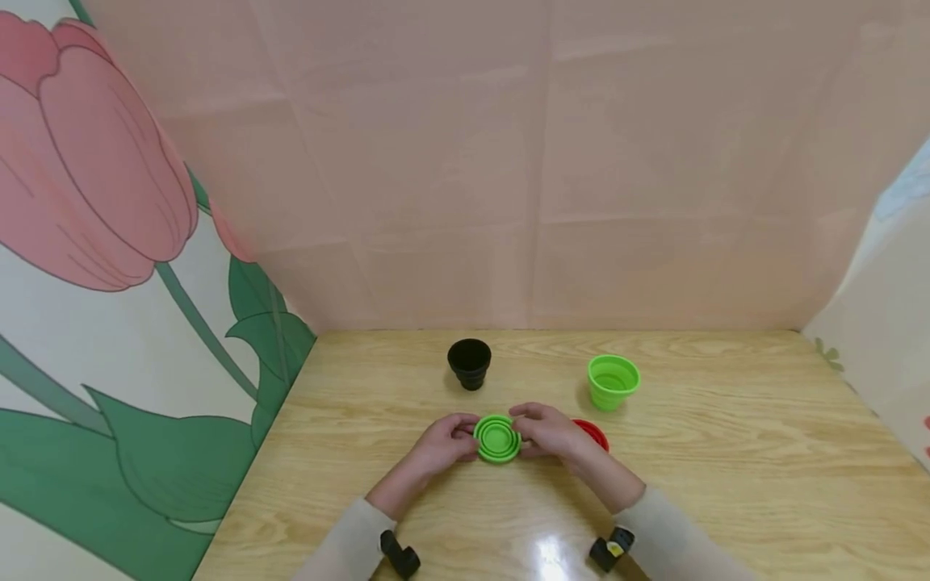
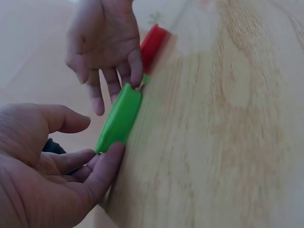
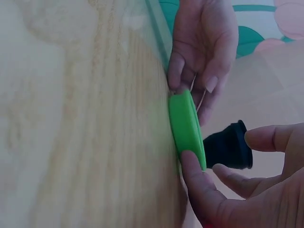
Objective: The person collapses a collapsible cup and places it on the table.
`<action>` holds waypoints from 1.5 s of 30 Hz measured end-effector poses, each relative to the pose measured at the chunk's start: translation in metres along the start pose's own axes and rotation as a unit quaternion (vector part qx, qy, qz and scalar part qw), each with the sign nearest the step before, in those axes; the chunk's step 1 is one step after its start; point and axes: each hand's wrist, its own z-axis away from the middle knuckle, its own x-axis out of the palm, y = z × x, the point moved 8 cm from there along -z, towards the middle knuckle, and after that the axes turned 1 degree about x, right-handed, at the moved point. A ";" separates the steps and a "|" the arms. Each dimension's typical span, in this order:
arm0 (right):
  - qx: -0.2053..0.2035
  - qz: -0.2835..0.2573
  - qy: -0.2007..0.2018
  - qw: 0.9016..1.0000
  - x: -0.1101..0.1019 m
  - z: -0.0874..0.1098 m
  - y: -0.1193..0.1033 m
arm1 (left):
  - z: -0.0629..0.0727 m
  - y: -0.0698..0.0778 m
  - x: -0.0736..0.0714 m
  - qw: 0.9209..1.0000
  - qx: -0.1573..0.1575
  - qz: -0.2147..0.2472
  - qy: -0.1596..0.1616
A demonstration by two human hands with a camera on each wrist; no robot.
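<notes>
I see left hand [image 1: 441,444] and right hand [image 1: 550,432], fingers apart, touching the flat green cup [image 1: 497,439]. Probably light, flexible; I'd pinch opposite sides.

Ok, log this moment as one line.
left hand: touches flat green cup; right hand: touches its opposite edge; black cup: upright; red cup: partly hidden

A bright green cup [image 1: 497,439], squashed down into a shallow round disc, lies flat or nearly so on the wooden table [image 1: 726,452], its mouth facing up and showing rings set one inside another. The left hand [image 1: 441,444] pinches its rim at nine o'clock; toward three o'clock the right hand [image 1: 548,432] touches the rim with its thumb
</notes>
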 end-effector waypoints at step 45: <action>-0.311 0.575 0.046 0.755 0.021 -0.054 -0.071 | -0.051 0.054 -0.050 0.763 0.250 -0.592 0.073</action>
